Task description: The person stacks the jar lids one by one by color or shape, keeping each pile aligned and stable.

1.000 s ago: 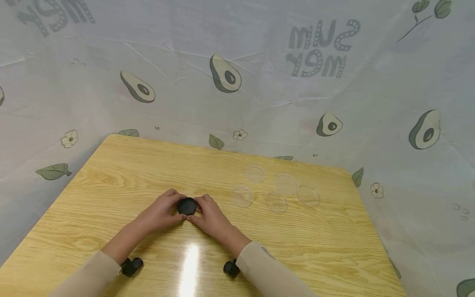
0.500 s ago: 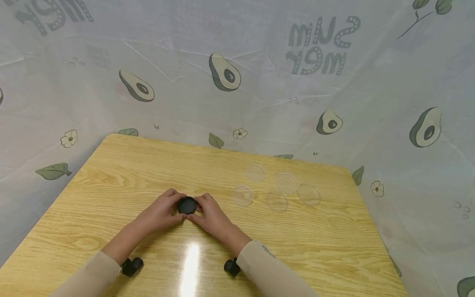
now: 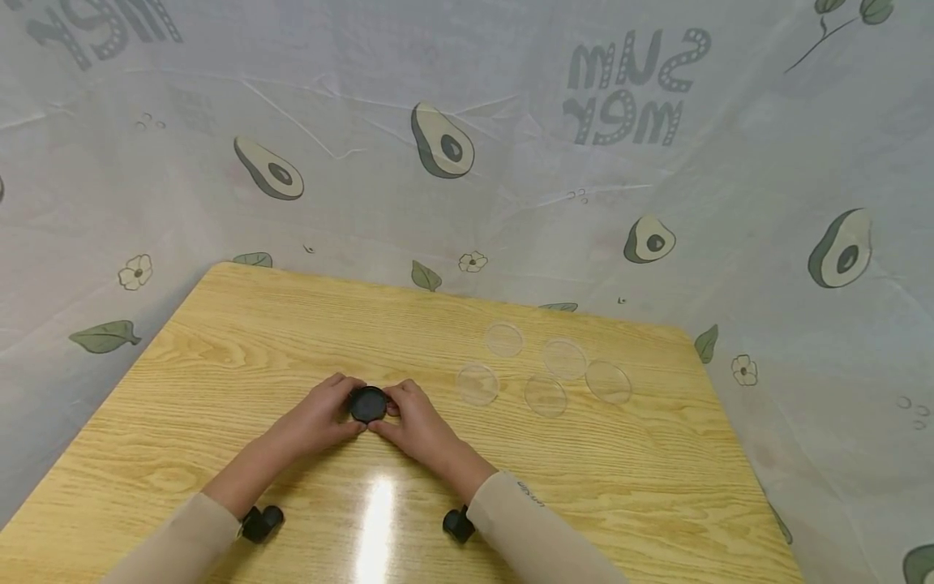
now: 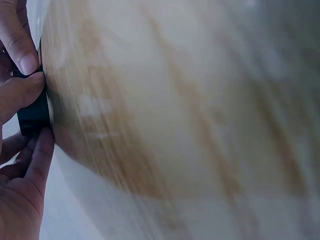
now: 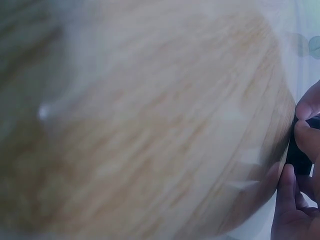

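A black round piece, shallow like a dish with a raised rim, sits between both hands left of the table's middle. My left hand holds its left side, fingers at the far edge and thumb at the near edge. On the opposite side my right hand grips it the same way, and the two thumbs nearly meet at the front. From the left wrist view, the black piece shows its dark side wall close over the wood. Fingers cover most of the black piece in the right wrist view.
Several clear round discs lie right of the hands on the wooden table, among them a near-left disc and a far-right disc. A printed sheet hangs behind the table. Black wrist cameras sit under both sleeves.
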Tool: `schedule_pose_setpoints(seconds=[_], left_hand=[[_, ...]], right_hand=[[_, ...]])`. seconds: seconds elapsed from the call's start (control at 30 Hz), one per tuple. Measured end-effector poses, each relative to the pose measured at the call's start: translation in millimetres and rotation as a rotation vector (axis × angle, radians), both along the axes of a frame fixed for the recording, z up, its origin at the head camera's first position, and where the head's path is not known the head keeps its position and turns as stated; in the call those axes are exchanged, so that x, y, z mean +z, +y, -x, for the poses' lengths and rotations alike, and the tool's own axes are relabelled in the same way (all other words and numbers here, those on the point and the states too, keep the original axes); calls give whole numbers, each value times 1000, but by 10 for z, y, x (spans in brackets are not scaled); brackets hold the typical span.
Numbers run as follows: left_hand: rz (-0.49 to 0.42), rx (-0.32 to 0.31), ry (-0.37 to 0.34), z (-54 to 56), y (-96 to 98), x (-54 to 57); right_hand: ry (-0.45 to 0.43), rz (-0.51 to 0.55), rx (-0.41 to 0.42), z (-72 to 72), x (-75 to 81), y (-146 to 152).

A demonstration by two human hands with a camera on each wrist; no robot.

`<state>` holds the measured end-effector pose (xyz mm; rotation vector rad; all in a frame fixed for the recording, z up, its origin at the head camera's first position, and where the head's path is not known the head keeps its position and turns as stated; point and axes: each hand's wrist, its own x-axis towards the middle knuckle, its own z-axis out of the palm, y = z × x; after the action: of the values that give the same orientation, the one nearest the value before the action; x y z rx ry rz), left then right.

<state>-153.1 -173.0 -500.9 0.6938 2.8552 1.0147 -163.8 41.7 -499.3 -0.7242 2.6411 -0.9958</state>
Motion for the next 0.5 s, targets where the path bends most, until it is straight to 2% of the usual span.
schedule_pose_setpoints(seconds=[0.2,0.5], left_hand=[[-1,-1,-1,29,2,19],[2,2,-87,59,-7,57]], right_hand=[[-5,15,-9,-10,20,5],[-8,12,-14,-12,-19,-2]])
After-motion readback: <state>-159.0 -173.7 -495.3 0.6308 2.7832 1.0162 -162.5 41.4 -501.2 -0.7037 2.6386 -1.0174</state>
